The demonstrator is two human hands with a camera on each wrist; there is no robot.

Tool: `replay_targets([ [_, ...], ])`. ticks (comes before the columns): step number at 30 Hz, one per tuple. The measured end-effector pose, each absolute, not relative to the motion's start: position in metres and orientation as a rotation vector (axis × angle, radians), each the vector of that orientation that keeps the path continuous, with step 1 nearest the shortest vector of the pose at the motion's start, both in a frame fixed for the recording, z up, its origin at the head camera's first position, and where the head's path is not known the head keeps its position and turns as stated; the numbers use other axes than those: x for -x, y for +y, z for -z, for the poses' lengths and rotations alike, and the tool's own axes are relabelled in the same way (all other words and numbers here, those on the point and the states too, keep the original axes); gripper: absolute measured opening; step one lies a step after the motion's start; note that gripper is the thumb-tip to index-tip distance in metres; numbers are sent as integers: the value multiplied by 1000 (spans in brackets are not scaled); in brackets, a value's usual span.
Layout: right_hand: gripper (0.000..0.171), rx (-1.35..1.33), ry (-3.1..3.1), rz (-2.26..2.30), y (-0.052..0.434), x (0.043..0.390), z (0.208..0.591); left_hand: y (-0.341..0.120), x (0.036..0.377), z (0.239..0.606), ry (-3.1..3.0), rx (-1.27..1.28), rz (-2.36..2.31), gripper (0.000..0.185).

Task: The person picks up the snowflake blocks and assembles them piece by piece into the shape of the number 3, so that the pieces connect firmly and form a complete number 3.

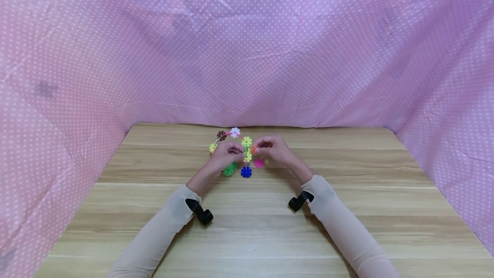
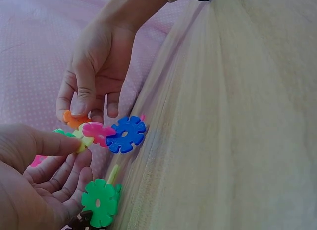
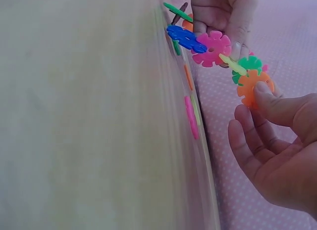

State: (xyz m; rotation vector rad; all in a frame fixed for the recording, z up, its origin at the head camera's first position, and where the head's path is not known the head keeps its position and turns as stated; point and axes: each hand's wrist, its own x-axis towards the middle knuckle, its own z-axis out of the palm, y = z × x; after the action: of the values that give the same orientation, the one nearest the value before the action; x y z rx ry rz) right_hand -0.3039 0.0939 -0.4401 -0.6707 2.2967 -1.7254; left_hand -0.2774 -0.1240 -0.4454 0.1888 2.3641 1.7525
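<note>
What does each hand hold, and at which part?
Right hand pinches the orange disc at its rim; left hand holds the joined discs near the yellow piece.

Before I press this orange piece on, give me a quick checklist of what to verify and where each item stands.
1. Right hand pinches the orange disc: ok.
2. Left hand holds the snowflake chain steady: ok.
3. Orange disc sits next to the chain's end: ok.
4. Disc's slot lined up with the chain's slot: cannot tell, fingers cover it.
5. Blue disc and pink disc joined: ok.
6. Wooden table under the hands: ok.
</note>
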Motion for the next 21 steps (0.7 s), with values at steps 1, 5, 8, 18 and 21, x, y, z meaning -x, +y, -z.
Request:
replay_targets([
  [1, 12, 674, 2297, 1725, 93, 304, 440, -124, 277, 445, 2367, -193, -1751, 19],
  [5, 10, 678, 2324, 1699, 91, 303, 439, -125, 278, 446, 2379, -226, -1756, 19],
  [8, 9, 690, 2359, 1667, 90, 301, 438, -126, 277, 446, 2382, -239, -1757, 19],
  [18, 7, 810, 2451, 1650, 88, 299, 438, -125, 277, 443, 2345, -254, -1797, 21],
  [21, 6, 833, 2468, 1668, 87, 297, 436, -125, 276, 442, 2358, -273, -1789, 19],
])
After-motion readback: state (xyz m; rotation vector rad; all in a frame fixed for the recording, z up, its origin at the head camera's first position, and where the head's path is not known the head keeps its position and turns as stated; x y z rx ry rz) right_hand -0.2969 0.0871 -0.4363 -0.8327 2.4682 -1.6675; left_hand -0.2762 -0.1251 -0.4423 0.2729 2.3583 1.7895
